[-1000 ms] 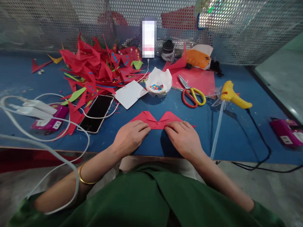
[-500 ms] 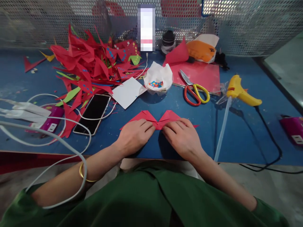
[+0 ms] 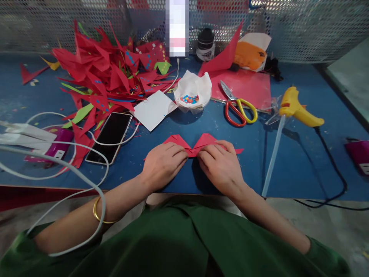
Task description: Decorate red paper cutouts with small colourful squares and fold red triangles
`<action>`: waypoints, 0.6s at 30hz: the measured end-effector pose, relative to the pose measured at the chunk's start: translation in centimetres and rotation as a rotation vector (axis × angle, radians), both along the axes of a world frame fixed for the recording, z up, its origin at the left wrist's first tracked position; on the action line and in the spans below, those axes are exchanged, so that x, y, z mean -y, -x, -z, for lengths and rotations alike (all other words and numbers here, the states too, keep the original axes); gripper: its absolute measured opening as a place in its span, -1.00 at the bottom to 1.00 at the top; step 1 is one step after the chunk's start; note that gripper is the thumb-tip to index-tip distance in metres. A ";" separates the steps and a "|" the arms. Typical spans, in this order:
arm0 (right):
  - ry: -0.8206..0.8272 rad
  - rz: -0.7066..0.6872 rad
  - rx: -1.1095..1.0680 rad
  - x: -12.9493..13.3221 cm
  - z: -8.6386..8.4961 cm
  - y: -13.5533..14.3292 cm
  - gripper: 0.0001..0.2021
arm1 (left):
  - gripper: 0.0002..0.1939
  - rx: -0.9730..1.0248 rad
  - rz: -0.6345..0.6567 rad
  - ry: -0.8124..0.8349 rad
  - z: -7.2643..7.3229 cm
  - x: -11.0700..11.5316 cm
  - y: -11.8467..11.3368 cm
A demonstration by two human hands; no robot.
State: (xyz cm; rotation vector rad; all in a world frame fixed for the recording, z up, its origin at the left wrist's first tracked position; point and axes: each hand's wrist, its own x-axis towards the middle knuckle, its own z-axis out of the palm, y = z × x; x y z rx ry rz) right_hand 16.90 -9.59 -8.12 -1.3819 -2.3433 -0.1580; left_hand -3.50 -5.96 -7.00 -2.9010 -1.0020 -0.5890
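Note:
A folded red paper [image 3: 206, 141] lies on the blue table near its front edge, with two raised peaks and a dip between them. My left hand [image 3: 165, 163] is closed on its left part, fingertips close to the centre fold. On the right part my right hand [image 3: 220, 165] is closed too, its fingers bent and pressed to the paper. Both hands cover much of the lower edge. A narrow red tip sticks out to the right of my right hand.
Behind the hands are a white card [image 3: 154, 110], a paper-lined bowl [image 3: 192, 92] of small coloured pieces, and scissors [image 3: 238, 109]. A heap of red cutouts [image 3: 98, 69], a phone [image 3: 111, 136] and cables lie left. On the right is a yellow glue gun [image 3: 301, 109].
Both hands have shifted only slightly, still on the folded paper, whose centre looks pinched closer together. The red sheet at the back stands more upright. The view has moved a little.

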 end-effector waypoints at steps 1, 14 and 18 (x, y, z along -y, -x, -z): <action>0.041 0.016 -0.044 0.0 0.0 0.0 -0.83 | -0.76 0.040 -0.012 0.049 0.0 0.0 0.0; 0.228 0.235 -0.152 -0.5 -0.6 1.1 -0.82 | -0.79 0.082 -0.152 0.239 -0.4 -0.6 -0.7; 0.252 0.266 -0.097 -0.7 -0.9 1.4 -0.84 | -0.79 0.032 -0.163 0.242 -0.7 -0.8 -1.0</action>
